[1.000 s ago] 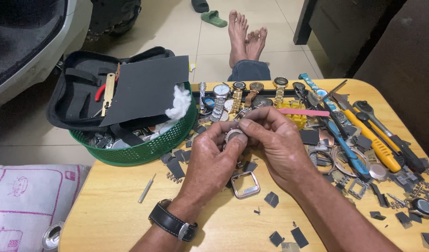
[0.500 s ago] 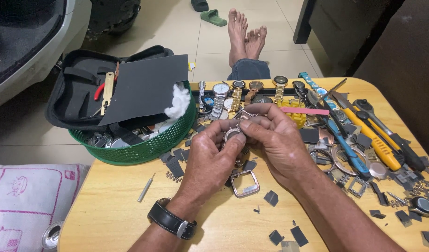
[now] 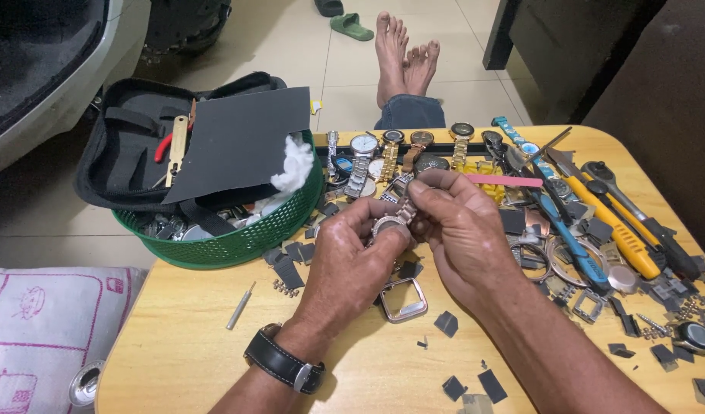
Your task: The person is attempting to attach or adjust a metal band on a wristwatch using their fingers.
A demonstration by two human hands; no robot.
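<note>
At the frame's centre, your left hand (image 3: 352,257) and right hand (image 3: 452,230) both pinch a small round silver watch (image 3: 388,227) with a metal link bracelet, held above the wooden table (image 3: 184,330). Its face is mostly hidden by your fingers. A slip in that fingertip grip could probably drop it among the loose parts below, beside the square watch case (image 3: 403,299). The green basket (image 3: 237,238) sits at upper left, yellow-handled tools (image 3: 621,230) at right.
</note>
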